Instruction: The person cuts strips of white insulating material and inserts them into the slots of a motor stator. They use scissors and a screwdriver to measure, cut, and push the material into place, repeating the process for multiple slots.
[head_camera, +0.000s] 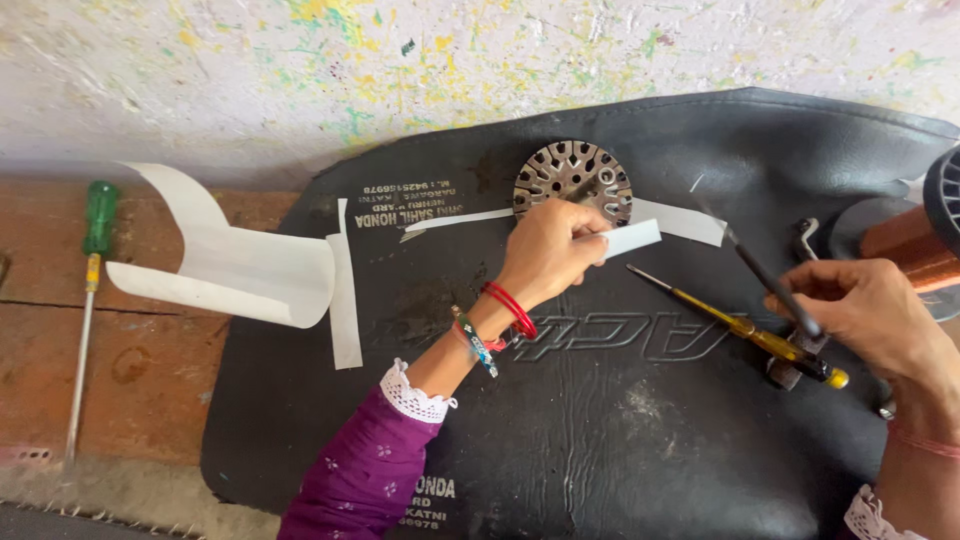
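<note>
Looking down from a head camera, two bare hands work over a black vinyl mat (600, 440) spread on a reddish brick floor (140, 370). The left hand (548, 250), near the upper middle of the frame, has its fingers curled closed around a narrow strip of white paper (632, 238), which juts out to the right of the knuckles. This hand rests just below and against a round slotted metal stator core (572, 178) lying flat on the mat. Red and patterned bangles circle the wrist above a purple sleeve with a white lace cuff.

The right hand (868, 312), at the right edge, is closed around a thin dark rod-like tool (770, 280) that slants up and left, its tip in the air above the mat. Just beside it, a yellow-handled screwdriver (740, 328) lies on the mat, pointing up and left.

More white paper strips (345, 300) lie on the mat's left part, next to a large curled paper sheet (230, 265). A green-handled screwdriver (90, 290) lies on the floor at far left. A copper wire coil (908, 245) shows at the right edge.
</note>
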